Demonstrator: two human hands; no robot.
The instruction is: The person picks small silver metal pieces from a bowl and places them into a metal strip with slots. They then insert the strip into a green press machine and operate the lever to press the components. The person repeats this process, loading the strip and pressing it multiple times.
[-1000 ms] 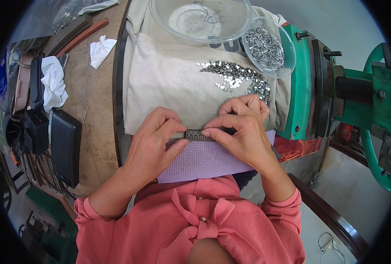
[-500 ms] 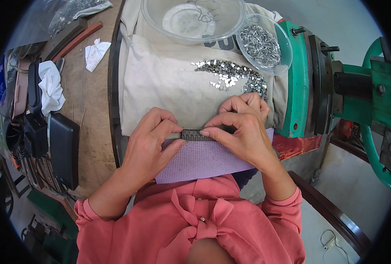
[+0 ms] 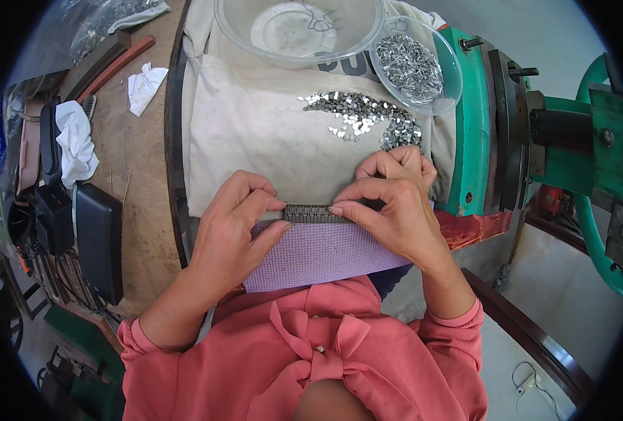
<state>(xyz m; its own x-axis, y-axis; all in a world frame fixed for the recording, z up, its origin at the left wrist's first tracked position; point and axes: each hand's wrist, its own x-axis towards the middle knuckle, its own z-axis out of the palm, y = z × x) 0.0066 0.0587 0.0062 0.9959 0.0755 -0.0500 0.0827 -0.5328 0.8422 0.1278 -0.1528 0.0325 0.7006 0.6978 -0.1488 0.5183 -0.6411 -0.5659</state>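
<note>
A short dark metal strip with a row of slots lies along the front edge of the beige cloth, just above a purple textured mat. My left hand pinches the strip's left end between thumb and fingers. At the right end, the thumb and index finger of my right hand close together on the strip; any small piece between them is hidden. The other right fingers curl near a scattered pile of small shiny metal flakes on the cloth.
Behind the flakes stand a clear round tub and a clear bowl of small metal pins. A green machine borders the right side. Leftward, a wooden board carries crumpled tissue and a black case.
My right thumb and index finger have shifted slightly right along the strip, baring more of its slots. My left hand keeps its pinch. The whole view has shifted a little.
</note>
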